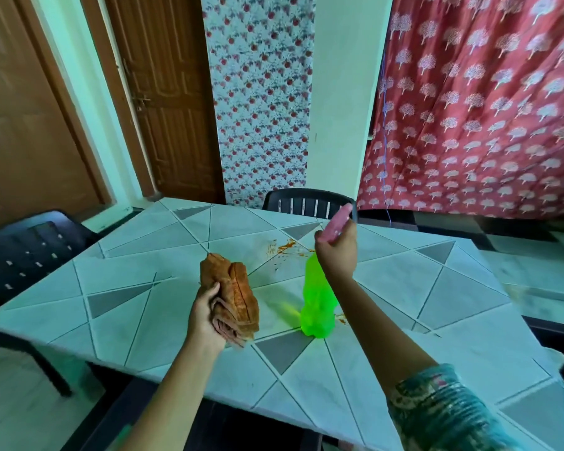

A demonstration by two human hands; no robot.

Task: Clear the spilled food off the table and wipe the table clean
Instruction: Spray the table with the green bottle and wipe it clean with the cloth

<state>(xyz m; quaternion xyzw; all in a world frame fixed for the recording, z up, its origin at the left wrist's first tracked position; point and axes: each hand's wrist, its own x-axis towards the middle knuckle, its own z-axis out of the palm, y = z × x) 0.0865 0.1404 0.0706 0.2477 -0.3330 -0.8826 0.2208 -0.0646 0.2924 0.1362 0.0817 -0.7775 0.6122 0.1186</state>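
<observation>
The spilled food [285, 247] is an orange-red smear with thin streaks, at the centre of the frame on the pale tabletop [144, 255] with grey triangles. A smaller spot [342, 319] lies lower right of it. The brown folded cloth [238, 294] is left of centre, raised above the tabletop and gripped by the left hand [205, 317]. The green spray bottle [318, 304] is upright and blurred; the right hand [337, 255] holds its pink head [336, 224] — whether its base touches the tabletop is unclear.

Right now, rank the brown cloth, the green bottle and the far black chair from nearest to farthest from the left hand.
1. Brown cloth, gripped in the left hand.
2. Green bottle, to its right.
3. Black chair, beyond the table's far edge.
</observation>
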